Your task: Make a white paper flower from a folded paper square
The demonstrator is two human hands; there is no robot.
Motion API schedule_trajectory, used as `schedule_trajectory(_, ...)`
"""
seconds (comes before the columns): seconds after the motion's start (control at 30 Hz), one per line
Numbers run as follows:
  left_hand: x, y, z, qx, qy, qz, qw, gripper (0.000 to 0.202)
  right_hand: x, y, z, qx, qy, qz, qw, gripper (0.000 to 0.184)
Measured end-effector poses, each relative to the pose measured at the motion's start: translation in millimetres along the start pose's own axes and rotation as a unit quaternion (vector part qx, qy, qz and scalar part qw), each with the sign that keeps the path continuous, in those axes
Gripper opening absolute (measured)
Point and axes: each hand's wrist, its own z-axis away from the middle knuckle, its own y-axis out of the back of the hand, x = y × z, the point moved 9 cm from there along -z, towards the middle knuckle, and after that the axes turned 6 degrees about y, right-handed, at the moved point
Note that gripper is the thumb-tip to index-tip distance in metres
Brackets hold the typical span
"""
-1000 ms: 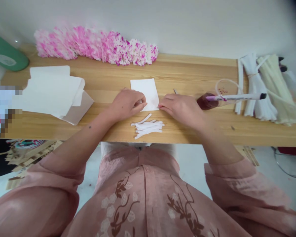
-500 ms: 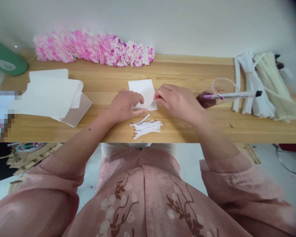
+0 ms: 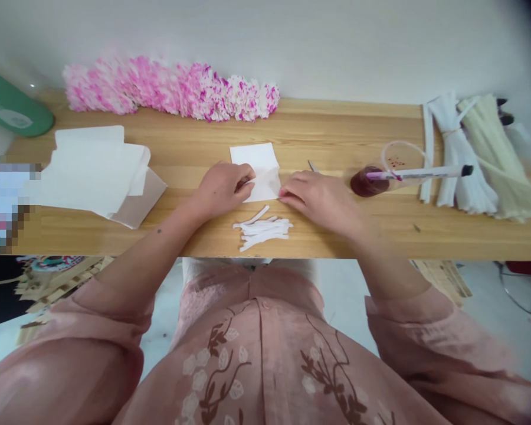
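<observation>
A small square of white paper (image 3: 257,156) lies between my hands in the middle of the table, with a slight crease across it. My left hand (image 3: 225,188) has its thumb and forefinger curled together on the paper's left side. At the lower right corner, my right hand (image 3: 318,198) pinches the paper's edge. Just in front of the paper, several short white fuzzy strips (image 3: 265,229) lie in a loose pile. The thin metal tip of a tool (image 3: 312,166) shows behind my right hand; the rest is hidden.
A pen (image 3: 433,172) lies across a cup of dark red liquid (image 3: 366,184) and a clear round lid (image 3: 405,152). Bundles of white strips (image 3: 454,153) and cream strips (image 3: 495,156) stand right. White sheets (image 3: 97,168), a green container (image 3: 15,106) and pink-white ruffled flowers (image 3: 168,88) are left and behind.
My right hand has moved slightly down to the paper's lower right corner, uncovering the tool tip. The left fingers have drawn closer together on the paper.
</observation>
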Motion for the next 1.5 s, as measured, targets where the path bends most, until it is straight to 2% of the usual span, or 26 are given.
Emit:
schedule_trajectory(0.27, -1, 0.7, 0, -0.011, 0.008, 0.008, 1.0, 0.014, -5, -8, -4, 0.005, -0.004, 0.076, 0.997, 0.028)
schedule_trajectory(0.63, 0, 0.0, 0, -0.01, -0.005, 0.017, 1.0, 0.016, -1, 5, -14, -0.004, -0.025, 0.079, 0.997, 0.028)
schedule_trajectory(0.87, 4, -1.8, 2, -0.008, -0.049, 0.017, 0.999, 0.027, 0, 13, -18, 0.001, -0.034, 0.073, 0.997, 0.03)
schedule_trajectory(0.97, 6, -3.0, 3, -0.012, -0.054, -0.012, 0.998, 0.033, 2, 13, -20, 0.013, -0.035, 0.055, 0.998, 0.029)
schedule_trajectory(1.1, 8, -3.7, 5, -0.006, -0.06, -0.042, 0.997, 0.019, 6, 14, -18, 0.03, -0.037, 0.012, 0.999, 0.025)
schedule_trajectory(1.23, 8, -3.7, 6, 0.01, -0.075, -0.055, 0.996, 0.014, 21, 20, -3, 0.084, -0.069, -0.051, 0.993, 0.02)
schedule_trajectory(1.4, 6, -2.7, 5, 0.02, -0.079, -0.055, 0.995, 0.014, 18, 13, 8, 0.091, -0.039, -0.077, 0.992, 0.047)
schedule_trajectory(1.5, 6, -0.9, 4, 0.024, -0.072, -0.046, 0.996, 0.015, 11, 6, 2, 0.1, -0.034, -0.079, 0.991, 0.046)
